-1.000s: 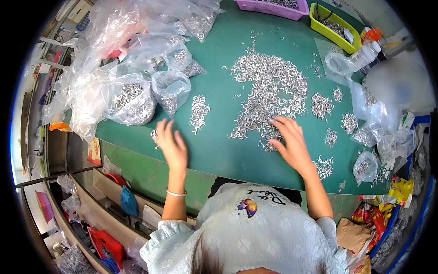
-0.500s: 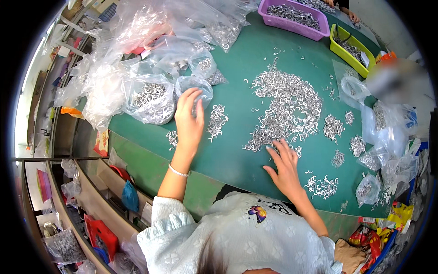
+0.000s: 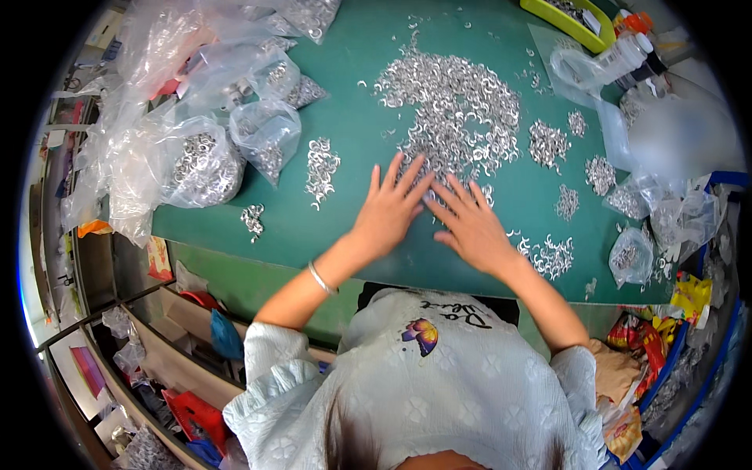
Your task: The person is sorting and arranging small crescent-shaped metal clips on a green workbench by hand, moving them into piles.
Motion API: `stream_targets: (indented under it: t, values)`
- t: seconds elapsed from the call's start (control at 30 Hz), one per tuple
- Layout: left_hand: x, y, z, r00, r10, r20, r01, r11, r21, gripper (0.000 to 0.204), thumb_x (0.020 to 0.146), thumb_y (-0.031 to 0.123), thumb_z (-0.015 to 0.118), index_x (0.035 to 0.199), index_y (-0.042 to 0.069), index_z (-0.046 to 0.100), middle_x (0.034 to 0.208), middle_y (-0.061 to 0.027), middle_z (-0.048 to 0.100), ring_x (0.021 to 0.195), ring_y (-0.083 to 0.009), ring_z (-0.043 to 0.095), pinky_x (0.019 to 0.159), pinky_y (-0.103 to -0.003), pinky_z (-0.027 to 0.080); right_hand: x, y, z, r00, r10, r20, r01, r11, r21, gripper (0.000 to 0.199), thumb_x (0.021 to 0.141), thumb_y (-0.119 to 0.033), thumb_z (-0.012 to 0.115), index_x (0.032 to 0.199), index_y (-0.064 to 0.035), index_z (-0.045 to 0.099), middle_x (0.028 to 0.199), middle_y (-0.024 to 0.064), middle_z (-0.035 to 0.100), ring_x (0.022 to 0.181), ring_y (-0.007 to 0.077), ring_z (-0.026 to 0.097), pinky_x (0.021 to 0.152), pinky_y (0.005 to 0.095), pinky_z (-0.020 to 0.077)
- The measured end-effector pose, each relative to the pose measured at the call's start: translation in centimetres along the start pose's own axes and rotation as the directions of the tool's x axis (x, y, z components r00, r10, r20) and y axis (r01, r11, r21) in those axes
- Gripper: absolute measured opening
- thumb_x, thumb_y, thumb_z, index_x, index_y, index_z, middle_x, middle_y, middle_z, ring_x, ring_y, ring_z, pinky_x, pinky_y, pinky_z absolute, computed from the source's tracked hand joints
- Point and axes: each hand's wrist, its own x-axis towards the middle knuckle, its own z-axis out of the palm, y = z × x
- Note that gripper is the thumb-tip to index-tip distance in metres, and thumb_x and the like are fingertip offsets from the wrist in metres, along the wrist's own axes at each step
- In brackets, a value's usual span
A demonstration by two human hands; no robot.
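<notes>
A broad pile of small silver crescent-shaped metal pieces [image 3: 454, 102] is spread over the green tabletop [image 3: 352, 94]. At the pile's near edge my left hand [image 3: 389, 207] lies palm down with its fingers stretched and apart, the fingertips among the pieces. My right hand [image 3: 474, 227] is close beside it, also palm down with spread fingers touching the near pieces. The fingertips of the two hands nearly meet. Neither hand grips anything, though what lies under the palms is hidden. A small heap of crescents [image 3: 551, 257] sits to the right of my right hand.
Clear plastic bags of metal pieces [image 3: 200, 160] crowd the left side, with an elongated heap [image 3: 321, 172] nearby. Several small heaps [image 3: 548, 145] and more bags [image 3: 630, 254] lie to the right. A yellow-green basket [image 3: 576, 22] stands far right, and shelves [image 3: 180, 337] are below left.
My left hand has left the bags and come right, beside my right hand at the pile's near edge. My right hand remains there, fingers spread. The view has shifted toward the near side.
</notes>
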Motion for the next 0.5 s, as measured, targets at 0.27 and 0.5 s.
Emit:
stream_targets:
  t: [0.27,0.5]
  values:
    - [7.5,-4.4,1.4,0.963,0.035,-0.266,-0.053,0.997,-0.062,0.049,0.091,0.011,0.059,0.138,0.012,0.048,0.151,-0.0096,0.036,0.137,-0.0431,0.032,0.11,-0.053,0.033,5.6,6.2,-0.5,0.979,-0.091,-0.184,0.06,0.984,-0.165,0.046,0.092,-0.022,0.059,0.134,-0.0071,0.052,0.144,0.0072,0.046,0.141,0.0283,0.032,0.112,0.0465,0.0308]
    - [9.1,-5.2,1.3,0.938,-0.02,-0.345,-0.11,0.928,-0.355,0.037,0.091,-0.002,0.053,0.126,0.006,0.057,0.14,-0.0136,0.051,0.135,-0.0397,0.04,0.112,-0.047,0.032,6.5,5.7,-0.2,0.966,0.007,-0.257,-0.006,1.0,0.005,0.038,0.094,-0.022,0.058,0.128,-0.0057,0.057,0.139,0.0116,0.05,0.139,0.0336,0.033,0.113,0.0496,0.0281]
